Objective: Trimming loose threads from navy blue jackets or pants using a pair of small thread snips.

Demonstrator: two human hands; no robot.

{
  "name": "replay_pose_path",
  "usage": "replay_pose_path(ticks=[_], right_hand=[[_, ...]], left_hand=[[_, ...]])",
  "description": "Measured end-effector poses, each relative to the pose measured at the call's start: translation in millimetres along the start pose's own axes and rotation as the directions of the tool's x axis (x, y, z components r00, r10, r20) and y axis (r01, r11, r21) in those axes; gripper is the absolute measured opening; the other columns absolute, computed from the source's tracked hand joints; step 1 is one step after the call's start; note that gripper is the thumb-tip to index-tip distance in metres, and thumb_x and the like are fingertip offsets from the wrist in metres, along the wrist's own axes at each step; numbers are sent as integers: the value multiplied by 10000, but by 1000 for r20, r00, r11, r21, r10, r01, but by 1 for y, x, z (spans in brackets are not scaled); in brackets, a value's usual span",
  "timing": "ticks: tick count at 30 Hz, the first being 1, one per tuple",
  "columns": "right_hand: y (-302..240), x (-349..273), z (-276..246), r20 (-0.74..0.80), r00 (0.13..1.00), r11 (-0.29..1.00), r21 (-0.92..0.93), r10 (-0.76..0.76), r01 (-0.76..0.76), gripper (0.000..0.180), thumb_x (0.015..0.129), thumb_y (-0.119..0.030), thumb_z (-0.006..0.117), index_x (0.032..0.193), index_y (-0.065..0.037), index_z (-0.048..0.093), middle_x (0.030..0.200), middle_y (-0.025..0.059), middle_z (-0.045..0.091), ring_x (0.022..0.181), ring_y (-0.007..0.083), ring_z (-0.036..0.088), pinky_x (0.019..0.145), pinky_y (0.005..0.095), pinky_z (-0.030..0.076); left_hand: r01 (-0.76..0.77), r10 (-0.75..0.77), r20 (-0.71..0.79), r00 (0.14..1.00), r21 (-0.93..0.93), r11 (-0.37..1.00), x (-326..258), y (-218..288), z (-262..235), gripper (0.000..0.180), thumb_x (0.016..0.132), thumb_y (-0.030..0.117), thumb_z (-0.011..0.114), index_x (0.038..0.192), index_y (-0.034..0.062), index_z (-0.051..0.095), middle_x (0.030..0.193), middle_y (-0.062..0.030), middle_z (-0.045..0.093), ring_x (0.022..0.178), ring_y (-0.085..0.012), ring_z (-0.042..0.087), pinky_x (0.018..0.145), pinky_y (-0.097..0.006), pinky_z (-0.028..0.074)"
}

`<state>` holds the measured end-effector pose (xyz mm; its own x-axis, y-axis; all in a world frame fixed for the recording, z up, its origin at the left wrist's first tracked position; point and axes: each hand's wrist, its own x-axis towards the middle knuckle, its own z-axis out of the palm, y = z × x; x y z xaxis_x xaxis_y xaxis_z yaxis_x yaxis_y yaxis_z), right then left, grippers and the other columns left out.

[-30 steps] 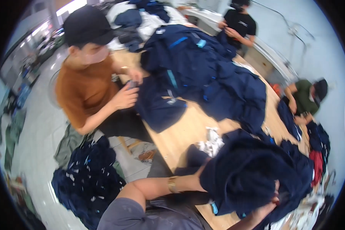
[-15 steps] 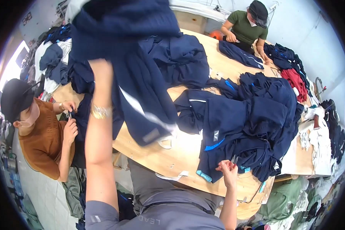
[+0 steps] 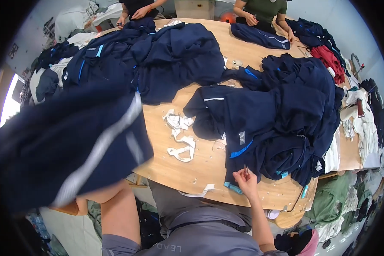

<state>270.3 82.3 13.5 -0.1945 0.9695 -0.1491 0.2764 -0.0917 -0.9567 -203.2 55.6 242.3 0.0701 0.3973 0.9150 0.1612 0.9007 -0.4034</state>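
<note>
A navy garment (image 3: 85,149) with white stripes hangs in the air at the left, smeared by motion. My left forearm rises beneath it, and the cloth hides the fingers of that hand, which carries it. Over the table's near edge, my right hand (image 3: 247,184) is closed on small thread snips (image 3: 245,170), their tip showing above the fingers. The hand is next to the lower corner of a navy garment with a bright blue strip (image 3: 241,149), part of a heap of navy garments (image 3: 303,98). A light-blue tab (image 3: 233,187) lies beside the hand.
Another navy pile (image 3: 175,55) covers the table's far left. White tape scraps (image 3: 181,145) lie on the wooden tabletop (image 3: 170,170). Two people work across the table, one in a green shirt (image 3: 264,8). Red cloth (image 3: 330,62) and white pieces lie at right. The raised garment mostly hides a person at left.
My left arm has swung the navy garment down and leftward, uncovering the far left pile and the white scraps. My right hand has stayed by the heap's near corner. The view has shifted.
</note>
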Motion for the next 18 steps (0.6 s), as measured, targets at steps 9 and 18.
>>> replay_pose_path(ticks=[9,18], right_hand=[[-20,-10,21,234,971,994,-81,-49,70,178,781,-134,683,703,-38,554,549,-81,348,530,20,303,473,192,252],[-24,-14,3,127,984,981,-137,-123,140,243,751,-95,701,631,20,524,569,24,399,493,85,340,445,253,271]], left_hand=[[59,40,174,984,-528,847,52,10,-94,783,798,302,644,1371,-31,226,1350,-174,364,1243,-268,361,1045,-296,277],[127,685,193,702,-981,147,43,96,-63,460,727,291,706,1067,11,576,1023,-184,598,964,-310,585,807,-366,466]])
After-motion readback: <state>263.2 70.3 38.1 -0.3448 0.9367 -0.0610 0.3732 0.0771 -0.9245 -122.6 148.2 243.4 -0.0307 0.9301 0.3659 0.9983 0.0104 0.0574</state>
